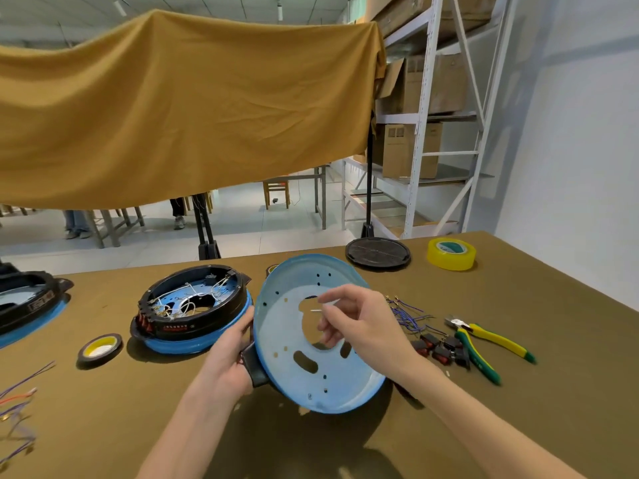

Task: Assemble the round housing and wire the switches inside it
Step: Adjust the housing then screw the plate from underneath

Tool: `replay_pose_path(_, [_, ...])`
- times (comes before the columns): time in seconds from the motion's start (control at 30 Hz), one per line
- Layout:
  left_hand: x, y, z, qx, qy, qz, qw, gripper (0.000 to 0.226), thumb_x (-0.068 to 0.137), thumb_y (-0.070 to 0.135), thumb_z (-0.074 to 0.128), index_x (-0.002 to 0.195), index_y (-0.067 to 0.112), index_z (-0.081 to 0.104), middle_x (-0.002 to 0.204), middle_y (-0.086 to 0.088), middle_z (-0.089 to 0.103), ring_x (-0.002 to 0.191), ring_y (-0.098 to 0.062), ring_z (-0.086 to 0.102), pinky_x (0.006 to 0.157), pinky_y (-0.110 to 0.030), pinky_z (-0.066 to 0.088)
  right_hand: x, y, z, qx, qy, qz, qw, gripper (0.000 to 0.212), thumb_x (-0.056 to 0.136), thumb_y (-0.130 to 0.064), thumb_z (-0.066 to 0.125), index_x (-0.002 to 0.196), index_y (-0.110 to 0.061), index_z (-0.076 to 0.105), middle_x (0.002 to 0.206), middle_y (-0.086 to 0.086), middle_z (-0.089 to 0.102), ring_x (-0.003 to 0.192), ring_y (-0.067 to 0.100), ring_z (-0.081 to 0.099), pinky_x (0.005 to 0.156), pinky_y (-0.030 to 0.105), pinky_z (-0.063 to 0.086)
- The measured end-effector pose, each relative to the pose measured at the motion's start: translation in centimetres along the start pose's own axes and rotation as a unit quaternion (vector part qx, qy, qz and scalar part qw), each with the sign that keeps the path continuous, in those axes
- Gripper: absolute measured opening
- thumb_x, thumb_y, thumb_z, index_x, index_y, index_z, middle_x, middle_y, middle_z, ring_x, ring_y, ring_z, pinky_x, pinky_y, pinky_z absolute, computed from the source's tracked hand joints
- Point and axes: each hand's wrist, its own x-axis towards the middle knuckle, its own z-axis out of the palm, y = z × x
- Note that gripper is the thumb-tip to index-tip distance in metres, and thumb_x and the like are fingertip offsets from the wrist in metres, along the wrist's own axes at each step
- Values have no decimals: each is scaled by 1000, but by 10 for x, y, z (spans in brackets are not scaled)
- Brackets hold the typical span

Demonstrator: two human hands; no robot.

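Blue housing pan (294,344) sits tilted up off the table (518,392), inside face toward you, so the holes and slots are easy to see. Your left hand (230,357) grips its black side handle (254,366), fingers curled round it, which looks like why it stays at that angle. Your right hand (359,326) hovers in front of the pan's central opening, thumb and forefinger pinching a small white pin-like piece (316,310); can't tell exactly what it is. Likely you're lining it up with a hole.

Finished-looking housing (193,309), with black ring, red switches and white wires inside, lies just left of the pan, probably as a reference. Loose switches (442,349) and blue wires (409,316) lie to the right by the yellow-green pliers (484,344), within reach for wiring later. Black tape roll (99,349) sits near left, yellow tape roll (451,254) at the far right.
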Motion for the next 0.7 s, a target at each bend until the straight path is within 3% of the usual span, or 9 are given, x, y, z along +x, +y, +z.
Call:
replay_pose_path(0.07, [4, -6, -6, -15, -18, -35, 999, 53, 98, 38, 63, 62, 3, 79, 69, -15, 75, 56, -31, 74, 45, -45, 58, 7, 2, 10, -10, 12, 5, 1000, 7, 99, -7, 64, 99, -2, 67, 68, 12, 71, 52, 23, 64, 49, 31, 54])
replay_pose_path(0.13, [5, -12, -11, -7, -48, -49, 998, 41, 91, 35, 67, 78, -1, 82, 84, -21, 78, 68, -36, 77, 50, -49, 60, 14, 4, 21, -34, 4, 13, 999, 9, 98, -10, 68, 94, -1, 68, 67, 13, 71, 50, 23, 64, 48, 31, 53])
replay_pose_path(0.2, [7, -16, -17, 13, -65, -36, 997, 38, 80, 34, 72, 91, 0, 82, 102, -22, 77, 82, -39, 78, 57, -51, 61, 19, 7, 32, -18, -22, 34, 999, 10, 96, -7, 68, 94, 2, 70, 72, 19, 72, 54, 23, 68, 52, 30, 57])
replay_pose_path(0.33, [12, -22, -32, 49, -21, -16, 998, 32, 78, 35, 79, 89, 6, 84, 101, -20, 78, 82, -35, 78, 59, -46, 62, 27, 14, 45, 73, -69, 89, 991, 15, 99, -2, 62, 104, 7, 72, 86, 25, 75, 71, 26, 76, 65, 27, 62])
replay_pose_path(0.37, [13, -22, -35, 47, -15, -17, 999, 31, 82, 32, 77, 97, 5, 82, 104, -21, 77, 86, -35, 78, 62, -49, 64, 29, 16, 45, 79, -70, 96, 990, 17, 101, -1, 58, 105, 7, 73, 87, 23, 76, 73, 26, 76, 67, 26, 62])
replay_pose_path(0.47, [17, -21, -47, 62, -5, -28, 998, 34, 89, 22, 73, 117, 3, 73, 112, -24, 75, 105, -37, 74, 92, -53, 60, 36, 21, 46, 53, -82, 117, 988, 19, 102, -3, 57, 106, 2, 75, 87, 18, 77, 75, 23, 76, 68, 26, 61])
replay_pose_path(0.5, [17, -19, -50, 77, 2, -30, 997, 36, 85, 20, 75, 116, 2, 73, 111, -23, 75, 108, -36, 72, 92, -50, 59, 38, 23, 47, 35, -90, 122, 988, 17, 101, -6, 60, 105, -1, 76, 86, 15, 77, 74, 21, 75, 66, 24, 60])
replay_pose_path(0.63, [14, -8, -59, 119, -4, -52, 992, 44, 72, 13, 81, 113, 0, 73, 108, -23, 76, 99, -32, 76, 64, -39, 63, 47, 28, 50, -29, -119, 127, 984, 17, 98, -17, 68, 101, -6, 81, 78, 4, 74, 66, 9, 63, 61, 19, 51])
replay_pose_path(0.7, [15, -6, -63, 157, -16, -54, 986, 43, 81, 18, 79, 118, -1, 69, 107, -21, 77, 93, -28, 78, 67, -37, 63, 51, 29, 52, -51, -125, 129, 982, 19, 98, -21, 69, 101, -7, 82, 77, 1, 72, 66, 9, 58, 60, 19, 48])
